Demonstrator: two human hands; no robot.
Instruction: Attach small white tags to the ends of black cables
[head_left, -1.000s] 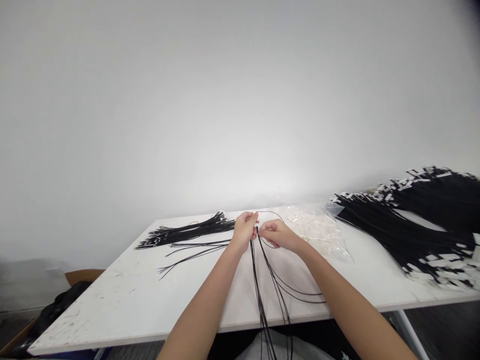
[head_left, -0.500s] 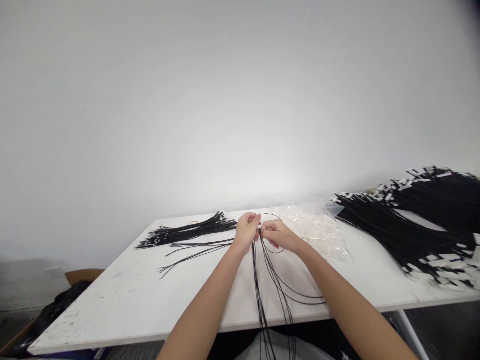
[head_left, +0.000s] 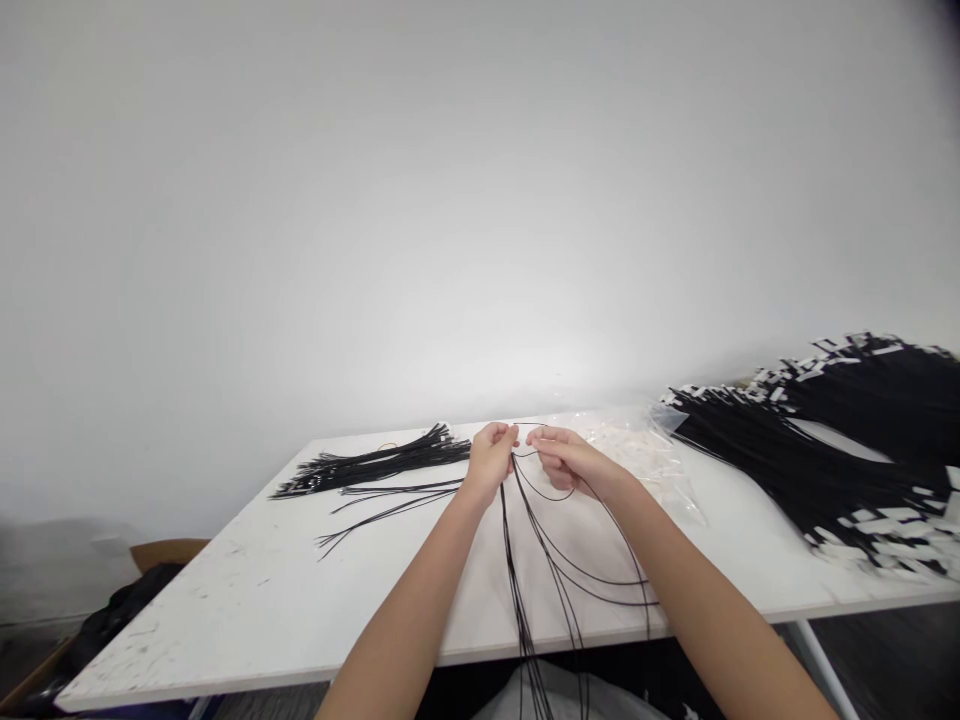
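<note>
Two hands met over the far middle of the white table (head_left: 225, 600); the left hand (head_left: 491, 460) was curled nearly shut, its fingertips pinched on the top ends of several thin black cords (head_left: 525, 560); the right hand (head_left: 562, 455), just beside it, was half closed, thumb and fingers nipping one strand that looped below the knuckles. From that pinch the black cords ran toward the near edge, fanned out across the tabletop and dropped over it out of sight.

By my reading, the step in hand was separating or aligning one strand against the gathered ends; whether a small fitting sat between the fingertips was too small to tell. A further move would call for a steady pinch from the left hand and fine fingertip work from the right, so the slack loop did not snag the other strands.

On the left lay a tidy bundle (head_left: 375, 462) with a few loose strands (head_left: 390, 500) near it; to the right sat a clear bag (head_left: 645, 460) of pale pieces; further right spread a large heap (head_left: 825, 450) of cords with white tags; a cardboard box (head_left: 169, 550) stood below the table's left end.
</note>
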